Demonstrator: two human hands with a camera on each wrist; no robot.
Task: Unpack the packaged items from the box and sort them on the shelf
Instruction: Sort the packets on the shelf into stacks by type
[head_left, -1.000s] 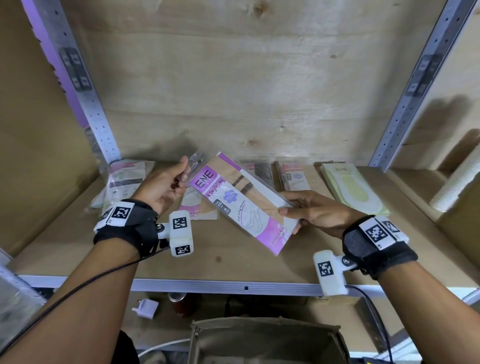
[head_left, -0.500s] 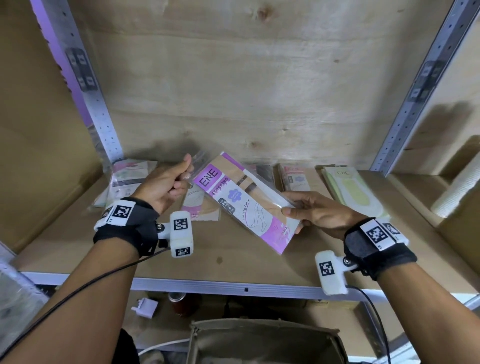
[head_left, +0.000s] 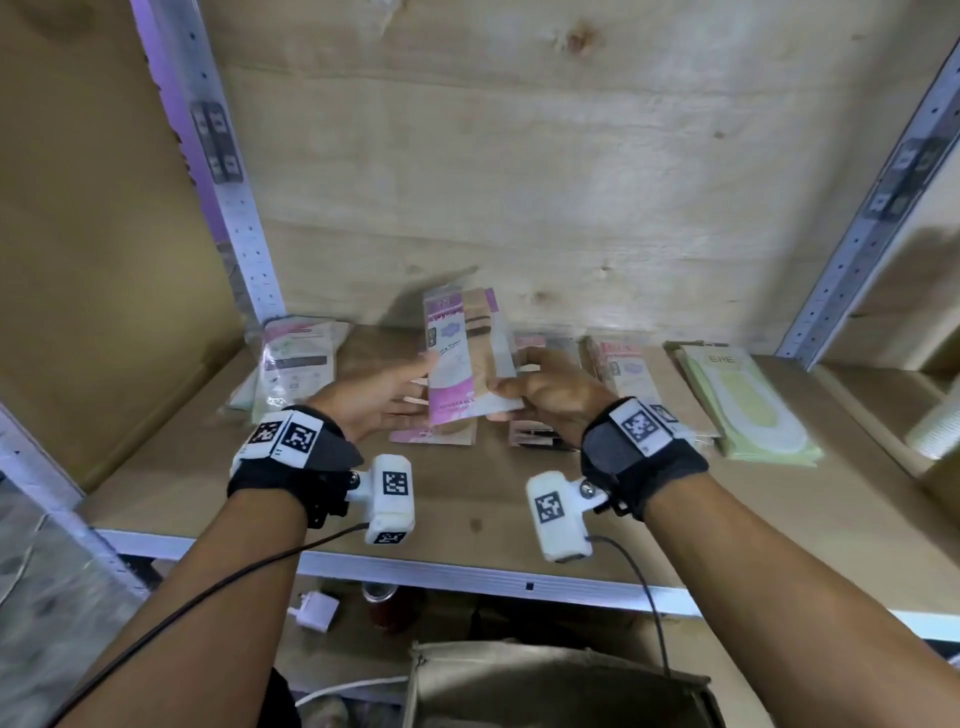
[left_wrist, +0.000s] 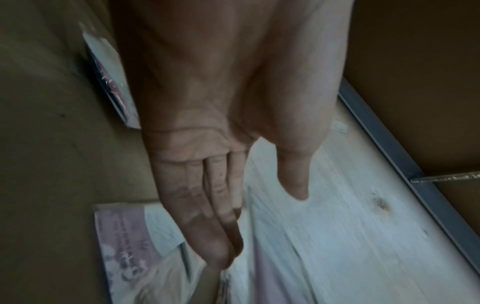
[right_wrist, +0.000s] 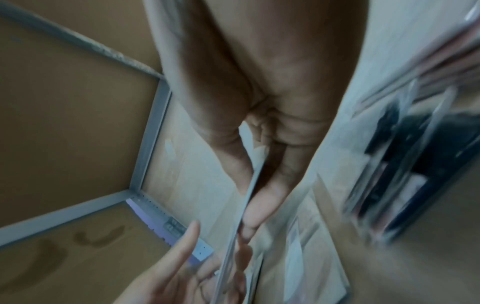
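A purple-and-tan sock packet (head_left: 467, 358) stands nearly upright above the wooden shelf (head_left: 467, 499), near its back wall. My right hand (head_left: 506, 387) pinches the packet's lower right edge between thumb and fingers; in the right wrist view the packet (right_wrist: 249, 195) shows edge-on in that pinch. My left hand (head_left: 415, 384) has straight fingers that touch the packet's left side. In the left wrist view the left hand (left_wrist: 259, 224) is spread flat over a pink packet (left_wrist: 130, 236). The brown box (head_left: 561, 691) is below the shelf.
Packets lie in a row along the back of the shelf: a pale pile (head_left: 291, 364) at left, a pink one (head_left: 431, 434) under my hands, a dark one (head_left: 535, 434), a pink one (head_left: 623, 369), a green one (head_left: 748, 405). Metal uprights (head_left: 228, 182) frame the bay.
The packet has swung from a diagonal to nearly upright and moved back toward the wall. My left hand's fingers have straightened against its side. The right hand keeps its pinch.
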